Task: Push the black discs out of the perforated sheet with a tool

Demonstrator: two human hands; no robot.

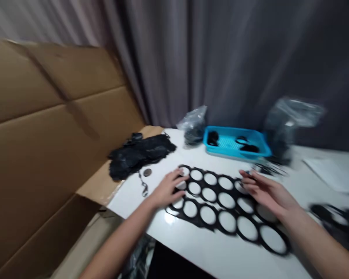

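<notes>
Our left hand [168, 189] and right hand [266, 192] rest on a black perforated sheet [217, 190] lying near us on the white desk [174, 143], all fingers spread and released, clenching nothing. Beyond the sheet stands a blue tray [238, 152] holding black pieces [213, 138]. To the left, a heap of black scraps [141, 155] lies by a cardboard flap [97, 182].

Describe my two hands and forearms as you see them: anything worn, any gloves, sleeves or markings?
The left hand and right hand are bare, with no gloves, and no ring or watch that I can make out. The left forearm and right forearm show no sleeve, cable or marking.
</notes>
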